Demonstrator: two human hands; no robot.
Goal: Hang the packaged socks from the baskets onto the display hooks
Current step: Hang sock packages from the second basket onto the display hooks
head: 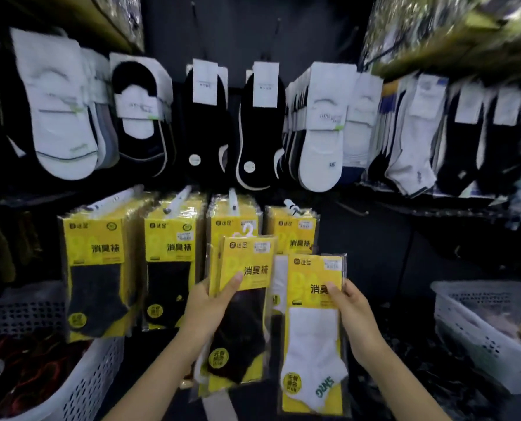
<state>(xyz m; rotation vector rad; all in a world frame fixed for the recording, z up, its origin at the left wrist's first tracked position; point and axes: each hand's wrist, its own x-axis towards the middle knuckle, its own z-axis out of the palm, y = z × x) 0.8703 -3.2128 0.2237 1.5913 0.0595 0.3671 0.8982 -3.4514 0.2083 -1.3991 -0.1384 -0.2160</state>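
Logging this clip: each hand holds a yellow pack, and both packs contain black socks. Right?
Only partly. In the head view the left hand holds a black-sock pack, but the right hand holds a white-sock pack. Both packs are yellow.

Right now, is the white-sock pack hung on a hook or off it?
Off. The right hand pinches the white-sock pack in front of the hooked yellow packs, no hook through its top.

left hand is gripping black-sock pack, thumb pressing its front | right hand is gripping white-sock pack just beside it | behind, yellow packs are hanging in four rows on hooks | left basket and right basket are sitting at the sides
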